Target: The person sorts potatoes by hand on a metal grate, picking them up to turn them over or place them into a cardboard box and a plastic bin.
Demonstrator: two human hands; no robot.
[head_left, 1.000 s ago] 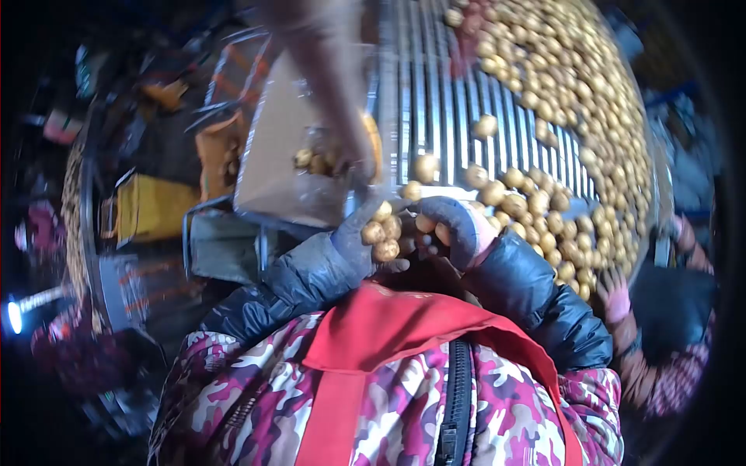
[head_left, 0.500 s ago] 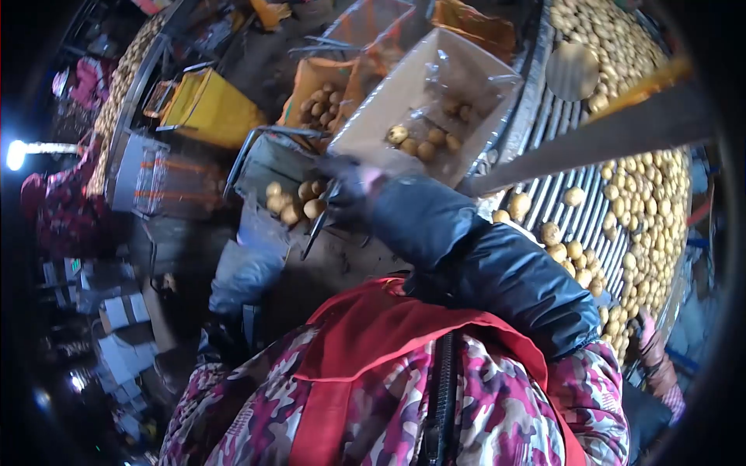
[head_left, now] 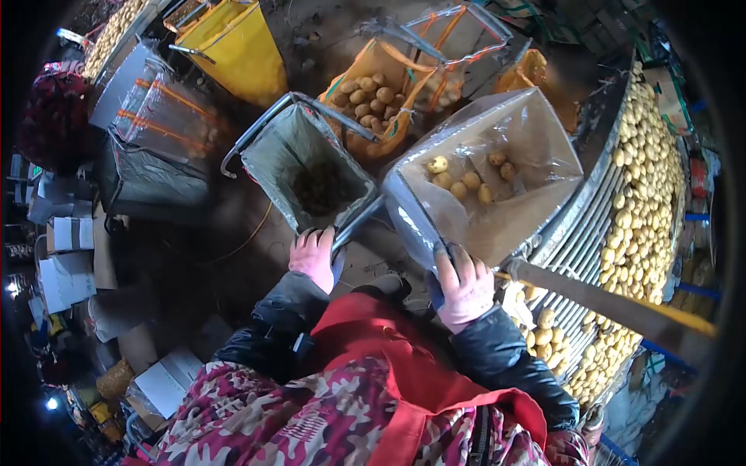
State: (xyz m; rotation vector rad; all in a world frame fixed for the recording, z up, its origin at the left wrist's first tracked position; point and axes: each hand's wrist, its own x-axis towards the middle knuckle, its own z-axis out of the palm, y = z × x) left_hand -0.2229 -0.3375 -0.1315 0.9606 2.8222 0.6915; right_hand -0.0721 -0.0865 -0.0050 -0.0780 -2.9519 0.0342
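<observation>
My left hand [head_left: 313, 258] is closed over the near rim of a grey-green sack [head_left: 268, 159], beside the metal bar of its frame [head_left: 359, 221]. The sack stands open, and its dark contents cannot be made out. My right hand [head_left: 464, 287] grips the near edge of a large box lined with clear plastic [head_left: 497, 237]. Several potatoes [head_left: 458, 189] lie on the bottom of this box. Both hands seem gloved, pinkish on the back and dark at the fingers.
To the right, a slatted conveyor [head_left: 575, 252] carries many potatoes [head_left: 637, 233], with a bar [head_left: 614, 299] across it. Beyond the sack stand an orange sack of potatoes [head_left: 388, 128] and a yellow bin [head_left: 249, 58]. Another person [head_left: 58, 116] is at far left.
My hands have separated: the left has come to the sack's near rim, the right to the plastic-lined box's edge. Potatoes seen by the sack's mouth no longer show there. The view has shifted.
</observation>
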